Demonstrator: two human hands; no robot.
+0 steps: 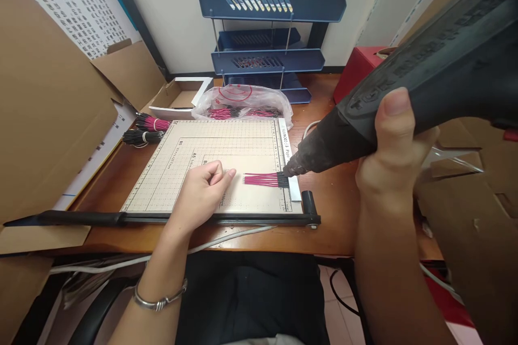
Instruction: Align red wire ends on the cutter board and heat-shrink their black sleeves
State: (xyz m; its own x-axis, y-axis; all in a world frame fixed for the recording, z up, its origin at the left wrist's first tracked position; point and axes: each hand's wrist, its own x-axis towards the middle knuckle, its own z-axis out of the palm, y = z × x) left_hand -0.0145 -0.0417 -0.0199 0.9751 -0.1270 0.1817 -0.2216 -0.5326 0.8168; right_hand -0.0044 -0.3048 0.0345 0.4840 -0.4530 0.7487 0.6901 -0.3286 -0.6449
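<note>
My right hand (394, 140) grips a black heat gun (404, 70) by its barrel, with fingers wrapped underneath and thumb on top. Its dusty nozzle points down to the left, right at the black-sleeved ends of a flat row of pink wires (263, 179). These wires lie side by side on a cream paper trimmer (170, 172) marked with a printed grid. Just left of the wires, my left hand (204, 191) rests over the board in a loose fist, thumb pointing toward them. I see nothing in its curled fingers.
Bundles of wires (141, 137) lie left of the trimmer. Behind it are a plastic bag (243, 101) with more wires, an open box (184, 94) and blue tiered trays (269, 59). The trimmer's black blade arm (81, 218) runs along the front. Cardboard stands on both sides.
</note>
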